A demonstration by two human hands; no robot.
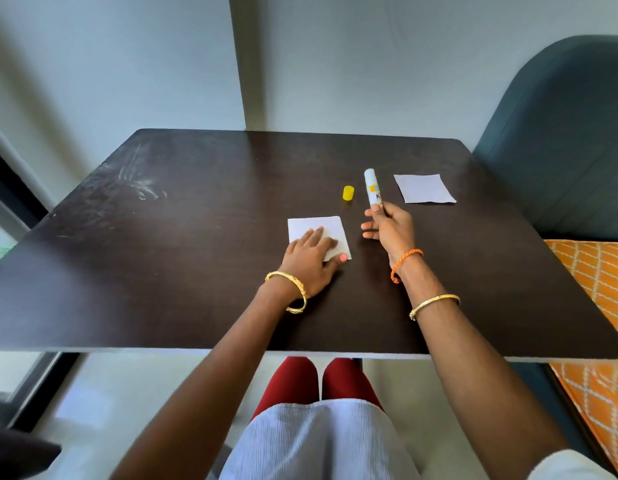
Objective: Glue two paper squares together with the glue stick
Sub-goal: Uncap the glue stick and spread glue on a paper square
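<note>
On the dark table (196, 237) lies a white paper square (331, 227) near the middle. My left hand (309, 259) rests flat on it with fingers spread. To its right, my right hand (390, 228) grips the lower end of a white glue stick (372, 188), which points up and away with its cap off. The yellow cap (348, 195) stands on the table just left of the stick. A second white paper square (423, 188) lies flat farther right and back, untouched.
A dark teal chair back (560, 133) stands behind the table's right corner. An orange patterned cushion (598, 289) lies along the right edge. The wall is right behind the table. My knees in red show under the near edge.
</note>
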